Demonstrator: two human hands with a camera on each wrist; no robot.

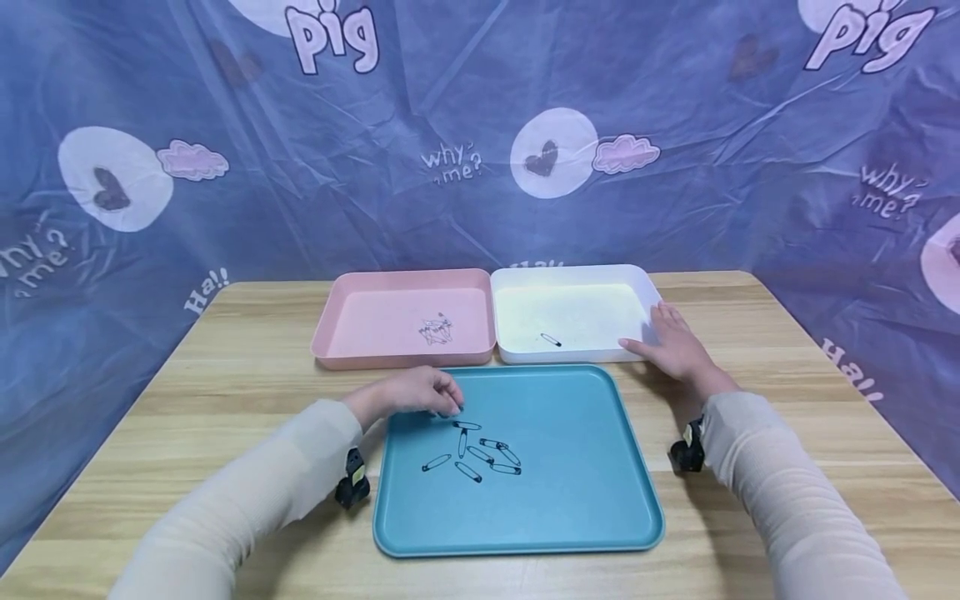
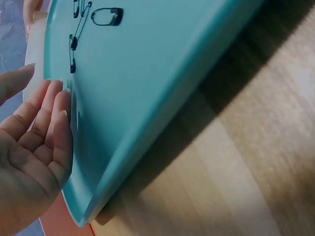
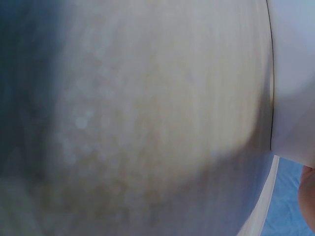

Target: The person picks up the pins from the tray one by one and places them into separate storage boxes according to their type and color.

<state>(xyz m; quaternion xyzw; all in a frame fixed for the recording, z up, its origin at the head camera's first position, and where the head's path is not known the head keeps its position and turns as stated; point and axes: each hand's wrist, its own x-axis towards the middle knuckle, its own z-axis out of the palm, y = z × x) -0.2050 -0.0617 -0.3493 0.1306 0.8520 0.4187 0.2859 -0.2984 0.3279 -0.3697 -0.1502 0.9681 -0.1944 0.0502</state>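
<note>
Over the far-left corner of the teal tray (image 1: 570, 508), holds left hand (image 1: 416, 390) loosely bent, narrowly gapped; has safety pins (image 1: 501, 445) just beside it, toward the near edge. Against the white tray's near-right corner, rests right hand (image 1: 675, 346) widespread.

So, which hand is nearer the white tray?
Right. The right hand is at the near right corner of the white tray; the left hand is farther off, in front and to its left, over the blue tray.
</note>
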